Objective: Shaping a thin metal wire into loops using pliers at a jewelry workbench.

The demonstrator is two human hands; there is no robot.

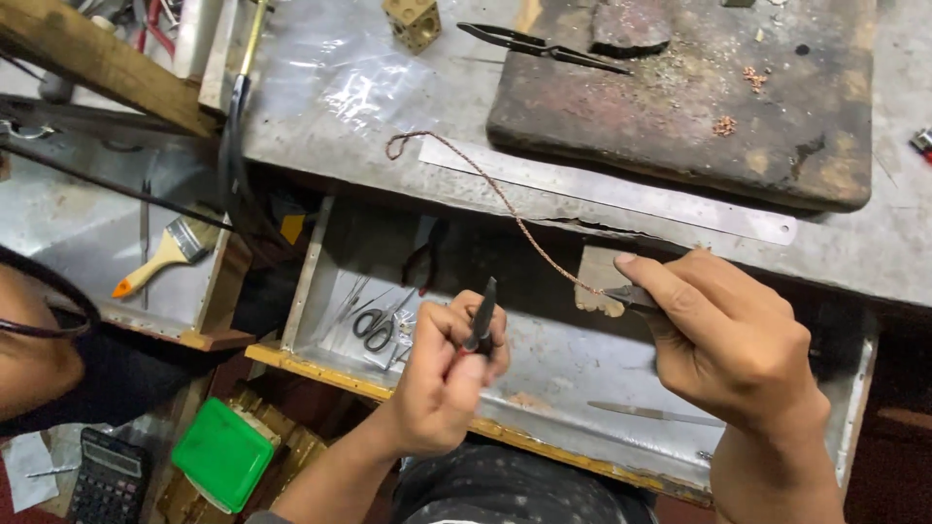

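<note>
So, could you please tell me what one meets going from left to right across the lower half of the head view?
Calculator → green box → scissors → left hand holding pliers → right hand.

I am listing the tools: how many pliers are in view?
3: pliers in left hand, pliers in right hand, long-nose pliers on the bench top. Others may hide in the drawer.

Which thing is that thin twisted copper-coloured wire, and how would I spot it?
Start at the dark, scorched slab on the grey metal bench. Just in front of it lies a long steel ruler. The twisted wire crosses that ruler slantwise, from a small loop on the bench down to the pliers in the right hand; it is the only reddish, rope-like strand there.
</note>
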